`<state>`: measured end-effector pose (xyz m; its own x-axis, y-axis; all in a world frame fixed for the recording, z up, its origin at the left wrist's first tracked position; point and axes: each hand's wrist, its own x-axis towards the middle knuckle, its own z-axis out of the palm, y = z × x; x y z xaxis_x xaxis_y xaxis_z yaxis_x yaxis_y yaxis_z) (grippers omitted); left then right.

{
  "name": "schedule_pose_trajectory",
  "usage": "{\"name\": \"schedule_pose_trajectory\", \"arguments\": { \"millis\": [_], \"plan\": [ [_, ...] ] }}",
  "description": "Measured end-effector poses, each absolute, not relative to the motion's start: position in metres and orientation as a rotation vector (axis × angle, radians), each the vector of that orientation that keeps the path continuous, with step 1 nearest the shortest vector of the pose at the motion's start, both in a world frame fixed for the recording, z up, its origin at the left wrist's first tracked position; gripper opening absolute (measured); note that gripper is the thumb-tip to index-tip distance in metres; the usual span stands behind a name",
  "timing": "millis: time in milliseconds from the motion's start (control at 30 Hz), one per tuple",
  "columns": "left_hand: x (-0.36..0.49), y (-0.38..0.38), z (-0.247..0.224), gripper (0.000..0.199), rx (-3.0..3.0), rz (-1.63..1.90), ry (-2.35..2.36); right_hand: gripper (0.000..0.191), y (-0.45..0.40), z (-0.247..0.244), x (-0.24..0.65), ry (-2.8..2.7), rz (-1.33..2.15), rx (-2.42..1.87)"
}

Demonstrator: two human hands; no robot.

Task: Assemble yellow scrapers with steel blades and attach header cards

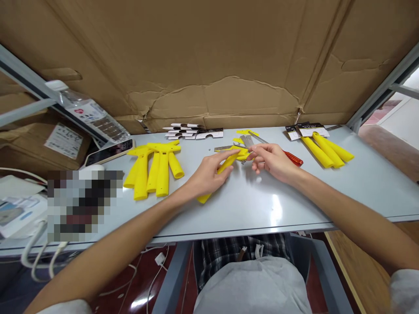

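In the head view my left hand (211, 173) is closed round a yellow handle (205, 198), whose lower end sticks out below the palm and whose head reaches the table's middle. Just right of it my right hand (270, 162) has its thumb and forefinger pinched at the handle's head; what they hold, if anything, is too small to make out. Metal blades (247, 140) and another yellow piece lie behind my fingers. A screwdriver with a red handle (293, 158) lies beyond my right hand, its shaft pointing up and left.
Several yellow handles (141, 176) lie at the left, and more (319, 150) with black and white cards at the right. Folded cards (209, 133) sit at the back. A phone (109, 153), a bottle (93, 114) and white cables (41, 235) occupy the left side. Cardboard (209, 56) stands behind.
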<state>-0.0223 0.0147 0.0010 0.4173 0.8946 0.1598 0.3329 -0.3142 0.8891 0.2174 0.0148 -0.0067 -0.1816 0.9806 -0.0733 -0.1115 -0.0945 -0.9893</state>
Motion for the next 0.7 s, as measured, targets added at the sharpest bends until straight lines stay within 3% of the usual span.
{"name": "schedule_pose_trajectory", "arguments": {
  "millis": [267,533,700],
  "plan": [
    [-0.019,0.019,0.003,0.08,1.166,0.757,0.77,0.033,0.014,0.0,0.222,-1.384,1.157,-1.199],
    [-0.02,0.025,-0.008,0.081,0.949,0.796,0.708,0.034,0.014,-0.002,0.224,-1.46,1.031,-1.233],
    [-0.021,0.023,-0.004,0.079,0.991,0.792,0.695,0.033,0.018,-0.008,0.226,-1.421,1.159,-1.154]
  ]
}}
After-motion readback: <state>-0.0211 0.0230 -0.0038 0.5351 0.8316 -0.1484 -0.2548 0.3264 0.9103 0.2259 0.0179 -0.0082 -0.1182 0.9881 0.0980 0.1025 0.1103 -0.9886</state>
